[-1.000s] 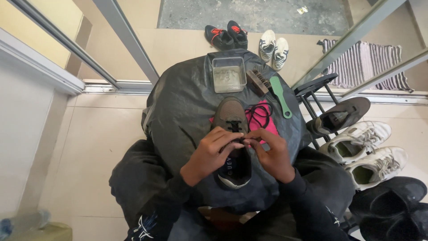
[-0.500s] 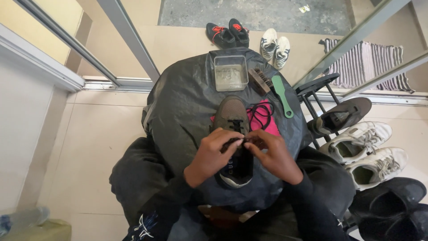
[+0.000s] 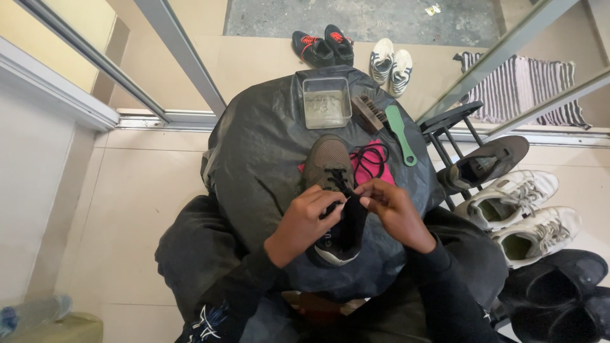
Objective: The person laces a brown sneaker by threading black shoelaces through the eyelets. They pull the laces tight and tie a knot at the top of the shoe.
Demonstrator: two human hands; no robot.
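A brown sneaker (image 3: 328, 159) with a black tongue and heel lies toe-away on a round table draped in black plastic (image 3: 260, 152). My left hand (image 3: 306, 219) pinches a black lace at the shoe's eyelets on the left side. My right hand (image 3: 394, 213) holds the lace end on the right side, fingertips nearly meeting the left hand's. A second black lace (image 3: 368, 159) lies coiled on a pink cloth (image 3: 384, 174) beside the shoe.
A clear square tub of water (image 3: 326, 101), a wooden brush (image 3: 367, 113) and a green-handled brush (image 3: 400, 133) sit at the table's far edge. A shoe rack (image 3: 457, 124) with a brown sneaker and white sneakers (image 3: 521, 209) stands right. Two pairs of shoes lie beyond the glass.
Both hands have shifted slightly along the laces, the fingertips coming closer together over the shoe's tongue. The shoe stays in place.
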